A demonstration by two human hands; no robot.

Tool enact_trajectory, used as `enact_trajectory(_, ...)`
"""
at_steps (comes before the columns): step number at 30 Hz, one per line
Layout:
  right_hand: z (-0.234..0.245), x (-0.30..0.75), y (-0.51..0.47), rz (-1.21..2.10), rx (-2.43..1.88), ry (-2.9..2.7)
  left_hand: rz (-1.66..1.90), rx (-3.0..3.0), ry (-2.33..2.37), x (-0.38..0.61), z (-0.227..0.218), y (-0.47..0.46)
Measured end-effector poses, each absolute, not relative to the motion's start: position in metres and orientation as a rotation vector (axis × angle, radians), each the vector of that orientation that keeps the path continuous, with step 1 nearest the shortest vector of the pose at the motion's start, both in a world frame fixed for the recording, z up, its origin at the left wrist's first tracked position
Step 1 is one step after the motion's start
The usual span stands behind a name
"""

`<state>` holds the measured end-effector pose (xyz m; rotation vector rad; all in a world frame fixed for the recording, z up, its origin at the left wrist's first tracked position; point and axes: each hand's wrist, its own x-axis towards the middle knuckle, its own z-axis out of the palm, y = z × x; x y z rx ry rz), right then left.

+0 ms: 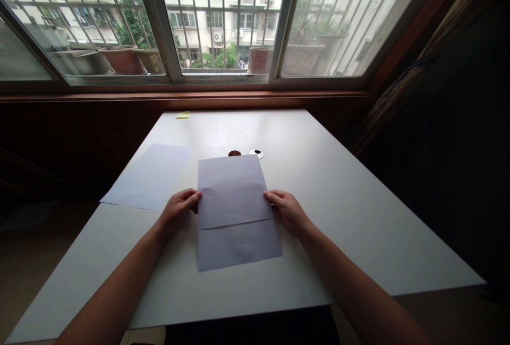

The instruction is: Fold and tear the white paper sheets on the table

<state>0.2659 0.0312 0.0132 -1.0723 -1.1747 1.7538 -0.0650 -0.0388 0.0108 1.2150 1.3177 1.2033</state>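
A sheet of paper (234,193) is held up over the white table, one side edge in each hand. A crosswise line, like a crease or an overlapping edge, runs across its lower part. My left hand (181,209) pinches the left edge between thumb and fingers. On the opposite edge my right hand (289,209) grips in the same way, thumb on top. Just beyond the paper's top edge lie a small brown round piece (235,153) and a white ring-shaped piece (257,153), both partly hidden by the paper.
Another flat sheet (147,175) lies on the left of the white table (358,228), reaching its left edge. A yellow sticky note (183,115) is at the far left corner. Behind the table stands a barred window (223,77), with a dark curtain (430,53) on the right.
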Motion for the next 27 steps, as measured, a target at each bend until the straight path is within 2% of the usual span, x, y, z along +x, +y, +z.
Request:
enact_trajectory(7, 0.0125, 0.2653, 0.0309, 1.619, -1.116, -1.226, 1.208, 1.204, 1.314, -0.0662, 0.0085, -0.039)
enact_trajectory(27, 0.0123, 0.2678, 0.0315, 1.614, -1.113, -1.283, 1.292, 1.101, 1.192, -0.0705, 0.006, -0.0367)
